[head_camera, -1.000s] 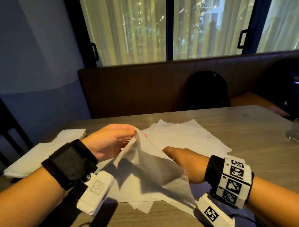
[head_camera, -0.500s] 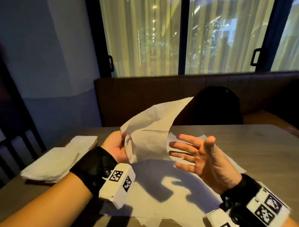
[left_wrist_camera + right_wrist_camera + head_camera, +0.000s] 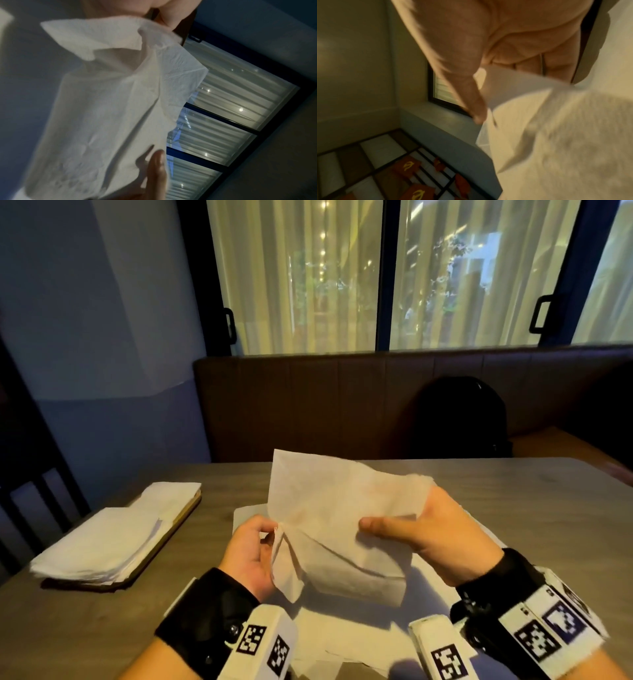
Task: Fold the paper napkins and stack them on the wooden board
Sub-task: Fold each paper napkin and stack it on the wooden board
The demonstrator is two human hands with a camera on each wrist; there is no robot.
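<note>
A white paper napkin [image 3: 335,515] hangs crumpled in the air between both hands, above a spread of unfolded napkins [image 3: 359,638] on the table. My left hand [image 3: 255,546] pinches its left edge. My right hand [image 3: 421,529] holds the right side, thumb across the front and fingers behind. The left wrist view shows the same napkin [image 3: 109,108] pinched at the top by my left hand [image 3: 164,17], with the right thumb below it. The right wrist view is blurred, with the napkin [image 3: 556,135] under the thumb. A stack of folded napkins [image 3: 102,546] lies on the wooden board [image 3: 178,520] at the left.
The wooden table [image 3: 513,494] stretches to the right and back. A brown bench [image 3: 308,405] runs behind it, with a black backpack [image 3: 455,419] on the seat. A dark chair [image 3: 30,474] stands at the far left.
My left hand lifted one napkin off the spread. My right hand, open half a second ago, has taken hold of the napkin's right side, and the sheet is now held between both hands.
</note>
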